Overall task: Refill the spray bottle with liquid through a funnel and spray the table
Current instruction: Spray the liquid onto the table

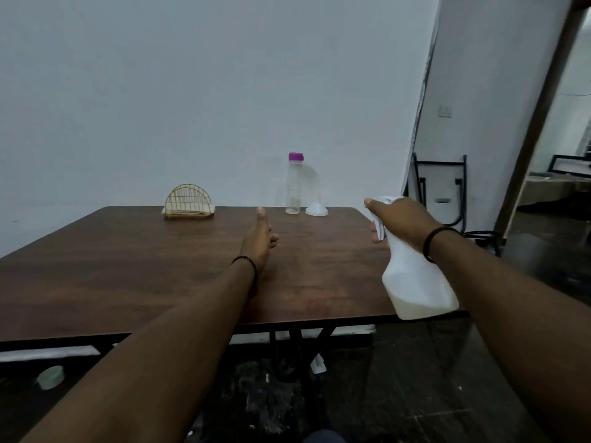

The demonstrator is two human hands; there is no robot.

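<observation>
Right hand point(399, 223) grips white spray bottle point(419, 282) by its neck, above table point(160, 266) edge at 4 o'clock. Left hand point(259, 239) hovers, fingers relaxed, holding nothing. Funnel point(316, 210) at 12 o'clock.

The right hand point(401, 223) covers the spray bottle point(415, 282) head; its nozzle perhaps points left.

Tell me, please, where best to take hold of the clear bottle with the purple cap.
Probably the clear bottle at mid-body, from the front: it stands upright at the table's far edge by the wall, with the funnel close on its right.
</observation>
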